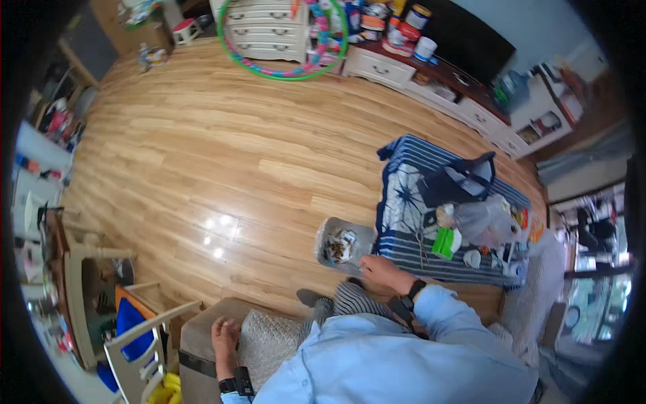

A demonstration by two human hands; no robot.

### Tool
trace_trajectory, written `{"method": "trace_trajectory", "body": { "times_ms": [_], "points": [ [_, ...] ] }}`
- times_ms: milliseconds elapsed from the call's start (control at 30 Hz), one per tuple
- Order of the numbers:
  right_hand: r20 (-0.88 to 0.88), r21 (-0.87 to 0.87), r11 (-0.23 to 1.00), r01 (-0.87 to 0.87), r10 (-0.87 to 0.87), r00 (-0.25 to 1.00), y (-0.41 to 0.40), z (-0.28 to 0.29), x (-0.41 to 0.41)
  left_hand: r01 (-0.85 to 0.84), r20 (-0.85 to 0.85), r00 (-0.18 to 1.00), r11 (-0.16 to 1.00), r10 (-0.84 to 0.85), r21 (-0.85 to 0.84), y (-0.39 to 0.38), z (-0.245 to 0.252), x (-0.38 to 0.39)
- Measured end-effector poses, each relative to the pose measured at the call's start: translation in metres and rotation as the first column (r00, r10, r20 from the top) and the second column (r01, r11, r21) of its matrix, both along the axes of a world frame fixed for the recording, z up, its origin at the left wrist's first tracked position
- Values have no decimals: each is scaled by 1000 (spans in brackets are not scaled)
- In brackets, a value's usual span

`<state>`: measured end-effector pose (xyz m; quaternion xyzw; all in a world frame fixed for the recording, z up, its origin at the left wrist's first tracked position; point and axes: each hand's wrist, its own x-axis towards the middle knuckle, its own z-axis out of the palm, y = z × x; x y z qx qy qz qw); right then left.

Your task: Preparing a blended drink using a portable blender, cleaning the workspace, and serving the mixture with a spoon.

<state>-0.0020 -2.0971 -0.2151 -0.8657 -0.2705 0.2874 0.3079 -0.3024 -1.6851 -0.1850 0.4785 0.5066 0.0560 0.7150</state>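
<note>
My right hand point(382, 271) reaches out over the near right corner of a grey waste bin point(364, 241). Its fingers are curled, and whether they pinch the rim or some small thing cannot be made out. A plastic liner covers the bin's edge, and brown and white rubbish point(340, 246) lies inside. To the left, my left hand point(225, 336) rests on the brown sofa point(199, 328) beside a pale quilted cushion or cover point(270, 336). Nothing shows in it, and its fingers are loosely bent.
Right of the bin stands a table under a blue striped cloth point(398, 217), bearing a dark bag point(456, 182), a plastic bag point(482, 219) and a green packet point(444, 243). A white chair point(133, 343) is at the left. Hula hoops point(282, 76) lean against a drawer chest point(267, 30).
</note>
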Motion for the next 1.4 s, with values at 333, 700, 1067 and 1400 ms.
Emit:
{"method": "trace_trajectory", "body": {
  "times_ms": [333, 700, 1067, 1400],
  "points": [
    [3, -178, 947, 269, -273, 962, -5, -48, 62, 387, 120, 921, 906, -371, -170, 55, 3, 127],
    [-145, -43, 980, 195, -199, 969, 213, 4, 248, 306, -24, 951, 951, -307, -40, 214, 38, 261],
    [97, 12, 998, 59, -60, 993, 372, 41, 434, 398, -81, 916, 914, -392, 76, 342, 31, 420],
    [-72, 90, 972, 218, -212, 975, 483, 57, 523, 544, 45, 827, 817, -561, 189, 504, 36, 636]
  ]
}}
